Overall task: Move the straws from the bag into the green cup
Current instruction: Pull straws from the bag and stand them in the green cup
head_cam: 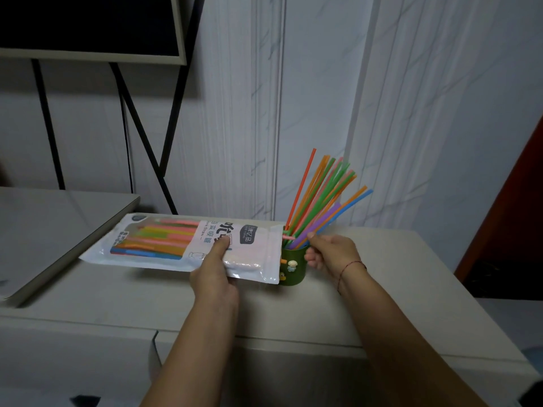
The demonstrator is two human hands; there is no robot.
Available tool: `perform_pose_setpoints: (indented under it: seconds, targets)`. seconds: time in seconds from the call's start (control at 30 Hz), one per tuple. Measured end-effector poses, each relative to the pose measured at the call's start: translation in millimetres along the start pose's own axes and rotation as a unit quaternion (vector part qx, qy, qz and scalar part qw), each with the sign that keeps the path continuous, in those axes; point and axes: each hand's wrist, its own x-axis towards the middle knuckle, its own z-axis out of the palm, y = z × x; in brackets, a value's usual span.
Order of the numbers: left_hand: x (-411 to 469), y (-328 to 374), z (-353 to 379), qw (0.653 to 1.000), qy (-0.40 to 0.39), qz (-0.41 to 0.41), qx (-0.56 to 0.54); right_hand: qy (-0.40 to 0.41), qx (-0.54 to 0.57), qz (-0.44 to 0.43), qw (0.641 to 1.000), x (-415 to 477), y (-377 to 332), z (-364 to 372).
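A white bag [188, 245] with coloured straws [152, 239] is held flat mid-frame; more straws [323, 195] are fanned from the green cup [292, 268] beside it.

Room was pretty dim, with flat greyish light. The far wall [323, 83] was white with faint marble veining, and a strip of grooved trim [269, 113] ran up the middle. Top left was a dark screen [88, 22] in a pale frame on black metal legs [141, 133], with a thin cable [126, 142] hanging beside them. A pale beige table [382, 289] sat near, a grey slab [58, 230] lay on its left part, and a reddish-brown door [514, 201] was at the right edge.
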Motion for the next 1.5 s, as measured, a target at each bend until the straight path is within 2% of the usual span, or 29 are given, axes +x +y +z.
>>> perform_pose_setpoints:
  seconds: [0.17, 0.3, 0.43, 0.6, 0.73, 0.8, 0.93, 1.07, 1.23, 1.37, 1.5]
  targets:
    - [-6.1, 0.1, 4.7, 0.999, -0.014, 0.038, 0.02, -0.102, 0.12, 0.129, 0.979, -18.6, 0.0, 6.6]
    - [-11.0, 0.4, 8.2, 0.995, -0.04, 0.084, 0.044, -0.147, 0.244, 0.187, 0.94, -30.5, -3.3, 15.3]
    - [-12.7, 0.7, 10.2, 0.988, -0.073, 0.118, 0.067, -0.16, 0.366, 0.204, 0.894, -33.9, -6.7, 19.3]
    - [-13.6, 0.9, 10.4, 0.985, -0.091, 0.127, 0.076, -0.146, 0.403, 0.186, 0.884, -28.2, -3.1, 21.9]
    - [-14.6, 1.4, 10.7, 0.983, -0.102, 0.13, 0.085, -0.147, 0.395, 0.162, 0.892, -28.3, -8.0, 21.1]
    - [-14.3, 0.4, 10.5, 0.985, -0.097, 0.123, 0.077, -0.136, 0.366, 0.142, 0.91, -29.1, -8.1, 21.7]
    - [-6.4, 0.2, 4.6, 0.996, -0.061, 0.062, 0.013, -0.083, 0.243, 0.066, 0.964, -28.2, -3.1, 26.6]
    - [0.7, 0.2, 0.0, 0.999, -0.041, 0.022, -0.027, -0.061, 0.109, -0.007, 0.992, -29.7, -2.4, 27.7]
    - [2.0, 1.7, 0.1, 0.998, -0.035, 0.008, -0.043, -0.049, 0.04, -0.091, 0.994, -32.2, -4.2, 24.6]
    - [4.7, 5.8, -2.8, 0.998, -0.018, -0.027, -0.059, -0.042, 0.026, -0.107, 0.993, -32.2, -11.8, 13.0]
    - [5.1, 10.7, -4.0, 0.996, 0.0, -0.047, -0.076, -0.033, 0.064, -0.097, 0.993, -29.1, -17.6, -4.4]
